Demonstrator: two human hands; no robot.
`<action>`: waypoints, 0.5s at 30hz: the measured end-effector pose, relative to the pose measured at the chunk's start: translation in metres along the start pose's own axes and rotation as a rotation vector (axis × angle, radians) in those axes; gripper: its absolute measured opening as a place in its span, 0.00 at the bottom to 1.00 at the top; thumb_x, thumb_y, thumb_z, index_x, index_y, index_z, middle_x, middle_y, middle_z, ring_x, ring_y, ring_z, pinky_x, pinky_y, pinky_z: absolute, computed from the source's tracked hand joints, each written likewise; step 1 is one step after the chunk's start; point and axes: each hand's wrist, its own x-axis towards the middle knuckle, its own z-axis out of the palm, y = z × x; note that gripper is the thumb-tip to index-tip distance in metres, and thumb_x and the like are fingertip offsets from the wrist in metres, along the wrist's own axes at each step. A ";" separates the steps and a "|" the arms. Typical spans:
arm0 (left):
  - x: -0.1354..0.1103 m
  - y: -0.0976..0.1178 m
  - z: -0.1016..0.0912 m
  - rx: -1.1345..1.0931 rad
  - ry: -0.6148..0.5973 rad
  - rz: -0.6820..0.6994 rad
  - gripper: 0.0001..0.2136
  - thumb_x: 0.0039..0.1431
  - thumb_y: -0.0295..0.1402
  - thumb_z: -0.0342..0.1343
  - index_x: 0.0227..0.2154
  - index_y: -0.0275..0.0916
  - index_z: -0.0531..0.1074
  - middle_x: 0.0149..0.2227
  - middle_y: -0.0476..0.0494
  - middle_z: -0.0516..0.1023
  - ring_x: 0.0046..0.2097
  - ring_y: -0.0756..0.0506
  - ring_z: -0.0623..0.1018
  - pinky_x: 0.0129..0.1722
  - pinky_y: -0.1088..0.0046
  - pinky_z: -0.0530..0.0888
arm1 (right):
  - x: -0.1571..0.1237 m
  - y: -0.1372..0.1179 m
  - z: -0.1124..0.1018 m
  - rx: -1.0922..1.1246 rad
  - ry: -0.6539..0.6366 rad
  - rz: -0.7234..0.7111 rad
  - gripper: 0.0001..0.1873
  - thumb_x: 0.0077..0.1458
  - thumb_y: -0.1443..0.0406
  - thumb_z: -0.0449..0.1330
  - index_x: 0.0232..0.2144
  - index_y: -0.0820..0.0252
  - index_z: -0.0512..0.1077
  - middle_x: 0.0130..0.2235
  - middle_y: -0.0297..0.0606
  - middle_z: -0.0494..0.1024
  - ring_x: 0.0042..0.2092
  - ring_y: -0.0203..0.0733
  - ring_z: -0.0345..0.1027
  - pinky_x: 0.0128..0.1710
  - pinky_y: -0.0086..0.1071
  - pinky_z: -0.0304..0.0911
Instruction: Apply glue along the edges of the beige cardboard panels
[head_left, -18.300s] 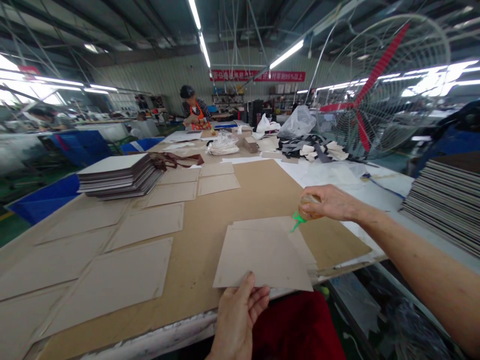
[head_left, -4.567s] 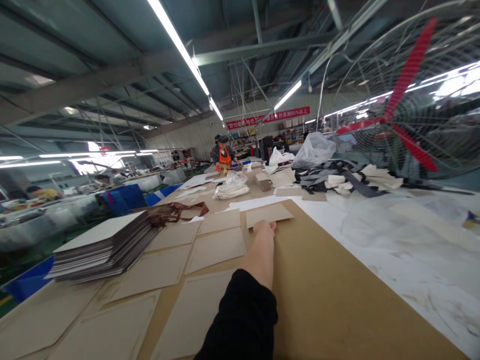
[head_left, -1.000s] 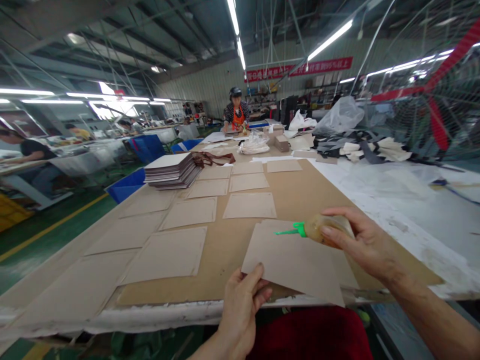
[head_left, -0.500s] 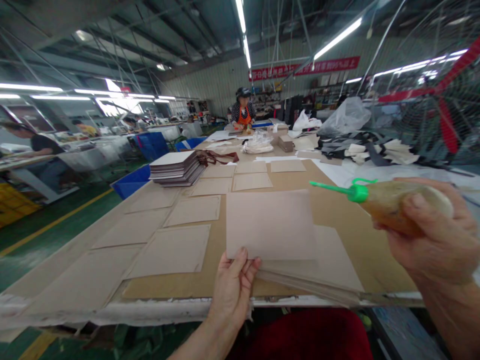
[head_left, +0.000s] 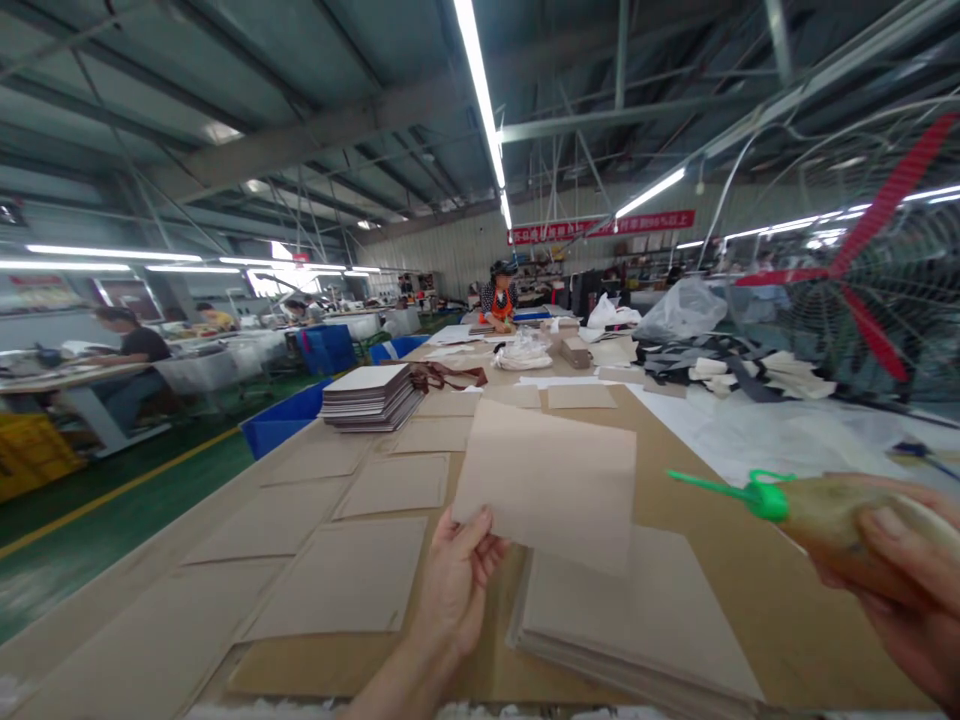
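Lifted higher than half a second ago, the top cardboard sheet (head_left: 551, 480) now hangs clear of the stack of sheets (head_left: 637, 620) near the table's front edge, pinched at its lower left corner by the left hand (head_left: 457, 575); the right hand (head_left: 900, 590) has swung out right, fingers wrapped round the glue bottle (head_left: 832, 515), green nozzle (head_left: 720, 487) pointing left; held by one corner, the sheet could sag or slip, and a stray squeeze could drip glue onto the stack; brown board (head_left: 750, 600) covers the long table, with laid-out sheets (head_left: 345, 575) in rows and a pile of grey boards (head_left: 371, 395) beyond; a big fan (head_left: 862, 300) stands right; a person in an orange apron (head_left: 499, 300) works at the far end
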 end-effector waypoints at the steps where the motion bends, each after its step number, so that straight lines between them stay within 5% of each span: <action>1: 0.008 0.007 0.006 0.065 -0.077 0.032 0.10 0.50 0.31 0.63 0.35 0.39 0.71 0.34 0.49 0.78 0.31 0.52 0.76 0.30 0.78 0.74 | -0.003 -0.011 0.006 0.047 -0.084 0.039 0.19 0.42 0.52 0.66 0.37 0.53 0.74 0.39 0.43 0.73 0.28 0.49 0.67 0.14 0.32 0.64; 4: 0.033 0.031 0.032 0.194 -0.257 0.118 0.12 0.48 0.34 0.63 0.36 0.39 0.72 0.33 0.49 0.79 0.31 0.52 0.76 0.32 0.80 0.72 | -0.010 -0.039 0.028 0.091 -0.415 0.100 0.18 0.47 0.54 0.65 0.39 0.55 0.74 0.55 0.43 0.65 0.30 0.43 0.66 0.18 0.28 0.63; 7: 0.049 0.047 0.061 0.239 -0.360 0.079 0.13 0.46 0.36 0.64 0.34 0.37 0.73 0.29 0.46 0.80 0.27 0.49 0.76 0.28 0.75 0.73 | -0.013 -0.045 0.044 0.142 -0.589 0.170 0.17 0.50 0.54 0.65 0.40 0.54 0.72 0.59 0.40 0.59 0.28 0.37 0.65 0.18 0.25 0.60; 11: 0.053 0.052 0.089 0.334 -0.568 -0.036 0.17 0.45 0.38 0.65 0.37 0.36 0.74 0.28 0.44 0.79 0.25 0.47 0.76 0.25 0.74 0.73 | -0.021 -0.031 0.055 0.263 -0.713 0.346 0.21 0.52 0.56 0.64 0.46 0.56 0.69 0.41 0.41 0.72 0.28 0.38 0.65 0.19 0.23 0.59; 15: 0.052 0.056 0.096 0.508 -0.621 -0.143 0.21 0.46 0.43 0.63 0.42 0.38 0.74 0.29 0.44 0.80 0.25 0.47 0.76 0.24 0.76 0.72 | -0.033 -0.020 0.062 0.443 -0.631 0.366 0.27 0.50 0.58 0.66 0.50 0.63 0.67 0.33 0.39 0.71 0.23 0.34 0.61 0.15 0.21 0.58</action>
